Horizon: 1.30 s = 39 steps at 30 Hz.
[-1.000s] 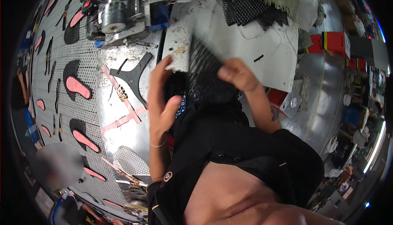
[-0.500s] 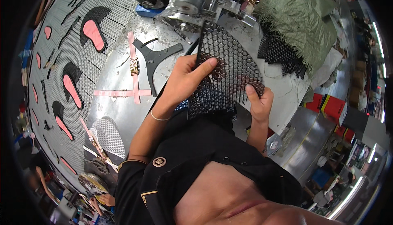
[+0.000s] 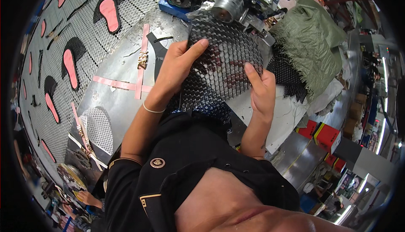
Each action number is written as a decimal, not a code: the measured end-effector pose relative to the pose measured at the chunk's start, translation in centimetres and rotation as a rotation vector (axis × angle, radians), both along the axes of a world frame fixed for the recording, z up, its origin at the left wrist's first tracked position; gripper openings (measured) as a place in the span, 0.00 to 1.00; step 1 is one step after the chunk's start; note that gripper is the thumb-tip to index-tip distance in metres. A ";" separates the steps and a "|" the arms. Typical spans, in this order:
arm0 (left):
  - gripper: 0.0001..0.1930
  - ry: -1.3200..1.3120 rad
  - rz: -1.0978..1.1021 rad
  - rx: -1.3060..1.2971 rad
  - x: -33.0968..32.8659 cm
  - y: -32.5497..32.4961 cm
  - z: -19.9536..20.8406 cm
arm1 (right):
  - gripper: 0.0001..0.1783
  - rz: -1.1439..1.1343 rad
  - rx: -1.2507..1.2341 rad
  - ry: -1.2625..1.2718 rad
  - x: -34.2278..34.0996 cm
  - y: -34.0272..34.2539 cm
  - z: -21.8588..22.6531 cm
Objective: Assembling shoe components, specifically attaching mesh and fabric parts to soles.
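Observation:
Between my hands is a black mesh piece [image 3: 223, 59] with open cells and a curved outer edge. My left hand [image 3: 178, 65] grips its left side, thumb on top and fingers hidden behind. On its right edge my right hand [image 3: 262, 89] pinches it, the thumb lying on the mesh. The piece is held up in front of my body, and the fingers show faintly through the cells. Beyond its far edge stands a machine with a round metal head [image 3: 228, 9]. A dark grey branched cutout [image 3: 158, 50] lies on the metal table just left of my left hand.
Pink strips [image 3: 142, 63] with metal letter ornaments cross on the table [image 3: 118, 65]. A white mesh piece [image 3: 99, 126] lies nearer. At left, a mesh conveyor [image 3: 88, 25] carries pink insoles [image 3: 70, 68]. A green woven sack [image 3: 312, 37] covers stacked black mesh [image 3: 287, 73] at right, above red boxes [image 3: 325, 137].
The mesh piece now lies flatter and faces me more, its far edge near the machine head. My right hand has shifted its hold along the right edge. The whole view has swung slightly.

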<state>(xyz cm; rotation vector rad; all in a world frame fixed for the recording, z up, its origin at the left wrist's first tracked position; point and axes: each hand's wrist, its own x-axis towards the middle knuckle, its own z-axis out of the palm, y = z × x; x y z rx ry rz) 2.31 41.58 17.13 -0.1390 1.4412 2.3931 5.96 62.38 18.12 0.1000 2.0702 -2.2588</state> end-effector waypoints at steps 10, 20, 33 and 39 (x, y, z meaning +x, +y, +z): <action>0.14 0.094 0.266 -0.167 5.3 -2.7 -2.6 | 0.13 0.148 0.218 0.044 -3.5 -2.7 1.1; 0.30 0.053 -0.126 0.116 6.9 2.8 -3.4 | 0.08 0.034 0.258 0.079 -2.2 0.2 3.7; 0.30 0.154 0.321 -0.099 5.8 -1.6 -5.6 | 0.31 0.444 -0.047 0.211 -0.2 -6.3 2.7; 0.22 0.878 0.457 -0.794 7.0 -5.3 -3.2 | 0.55 0.400 -0.184 0.036 1.3 -6.8 1.2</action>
